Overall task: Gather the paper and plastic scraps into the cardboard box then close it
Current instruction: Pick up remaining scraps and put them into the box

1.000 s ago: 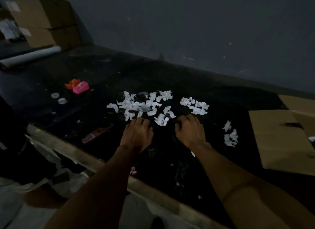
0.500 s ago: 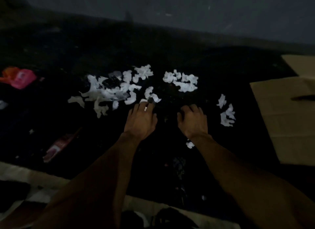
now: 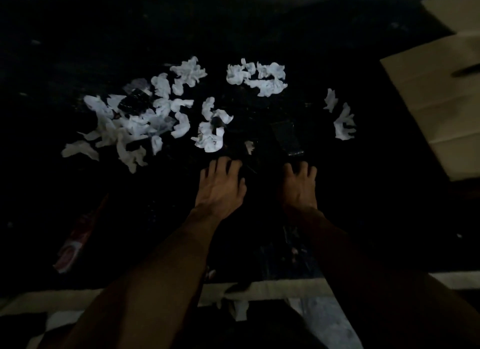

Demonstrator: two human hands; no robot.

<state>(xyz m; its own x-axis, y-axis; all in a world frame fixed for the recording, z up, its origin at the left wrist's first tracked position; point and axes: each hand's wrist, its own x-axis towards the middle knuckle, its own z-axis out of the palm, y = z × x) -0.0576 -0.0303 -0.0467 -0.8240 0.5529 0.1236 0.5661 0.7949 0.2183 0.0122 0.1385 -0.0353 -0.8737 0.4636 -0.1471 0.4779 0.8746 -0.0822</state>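
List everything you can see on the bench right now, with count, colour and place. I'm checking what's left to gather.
paper scraps: many, white, crumpled; main heap left of centre
far clump: one, white scraps, far centre
right group: a few white scraps, right of centre, nearest the box
plastic piece: one, dark and shiny, just beyond the right hand
cardboard box: one, brown, right edge; only flaps show
wrapper: one, red, near left
table: one, black, with a pale front edge
left hand: fingers spread on the table, just short of the scraps, holding nothing
right hand: fingers spread on the table beside it, holding nothing
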